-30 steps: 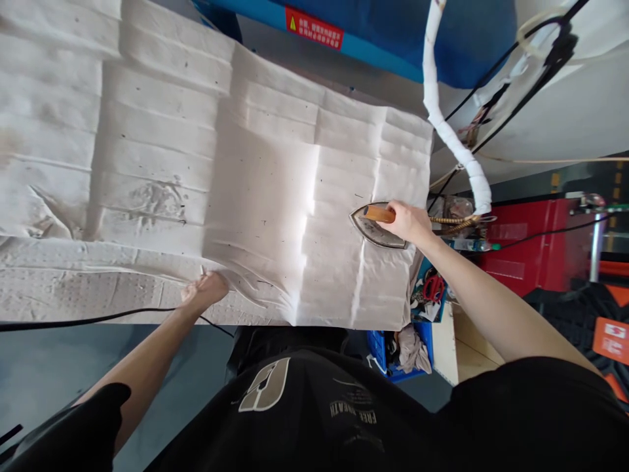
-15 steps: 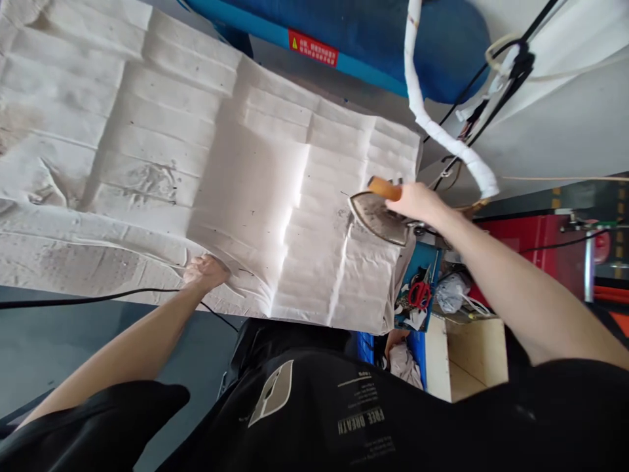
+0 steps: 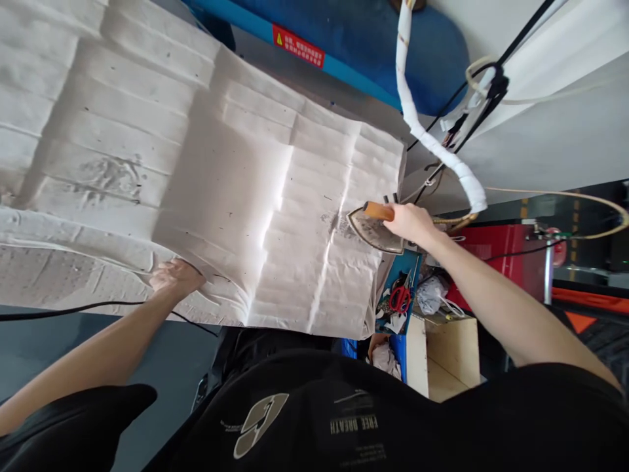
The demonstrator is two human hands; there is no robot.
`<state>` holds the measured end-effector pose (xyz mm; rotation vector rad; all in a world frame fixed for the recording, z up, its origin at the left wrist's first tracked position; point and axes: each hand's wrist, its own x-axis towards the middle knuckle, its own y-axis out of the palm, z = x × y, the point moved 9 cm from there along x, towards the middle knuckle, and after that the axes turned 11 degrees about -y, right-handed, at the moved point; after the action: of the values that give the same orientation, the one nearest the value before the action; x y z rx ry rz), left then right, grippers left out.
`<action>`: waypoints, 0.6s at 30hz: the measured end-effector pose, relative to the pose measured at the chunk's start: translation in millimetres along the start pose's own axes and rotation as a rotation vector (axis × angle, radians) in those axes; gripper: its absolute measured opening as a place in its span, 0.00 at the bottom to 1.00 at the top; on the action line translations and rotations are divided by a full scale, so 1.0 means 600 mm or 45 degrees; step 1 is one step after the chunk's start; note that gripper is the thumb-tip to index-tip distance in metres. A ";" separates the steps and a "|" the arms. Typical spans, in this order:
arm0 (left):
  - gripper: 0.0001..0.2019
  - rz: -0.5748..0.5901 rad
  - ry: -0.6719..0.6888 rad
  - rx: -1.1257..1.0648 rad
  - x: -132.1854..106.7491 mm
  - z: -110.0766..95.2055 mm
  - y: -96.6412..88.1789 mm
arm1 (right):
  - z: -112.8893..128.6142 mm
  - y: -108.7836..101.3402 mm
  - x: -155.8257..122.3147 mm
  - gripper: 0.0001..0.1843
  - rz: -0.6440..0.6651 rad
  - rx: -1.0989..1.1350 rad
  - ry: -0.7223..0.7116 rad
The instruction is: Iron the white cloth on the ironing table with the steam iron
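My right hand (image 3: 411, 221) is wrapped round the orange handle of an iron (image 3: 376, 235). The iron sits at the right end of a large off-white cloth (image 3: 285, 249), its pointed tip facing left; whether its sole presses flat on the cloth I cannot tell. Near the cloth's front edge, my left hand (image 3: 175, 276) is closed on the fabric, and folds run out from it to both sides. Crease lines and small dark specks cover the cloth, with a smoother band across its middle.
Behind the cloth lies a blue padded board (image 3: 344, 39) with a red warning label (image 3: 298, 46). A white-wrapped hose (image 3: 435, 141) hangs at the right. Red scissors (image 3: 400, 299) lie in a blue tray, near an open wooden box (image 3: 452, 354). A black cable (image 3: 73, 311) runs at left.
The view has shifted, so the cloth and my left hand appear further left. Relative to the cloth, the iron in my right hand has moved slightly right. Both hands keep their hold.
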<state>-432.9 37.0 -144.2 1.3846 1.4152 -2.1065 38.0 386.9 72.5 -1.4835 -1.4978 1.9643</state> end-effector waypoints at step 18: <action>0.41 0.821 0.440 0.328 -0.022 -0.021 0.119 | 0.036 0.085 0.016 0.38 -0.218 -0.062 -0.101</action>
<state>-373.1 8.0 -176.4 2.0392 0.6438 -1.7067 33.9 359.0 23.6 -1.2631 -1.6576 1.9184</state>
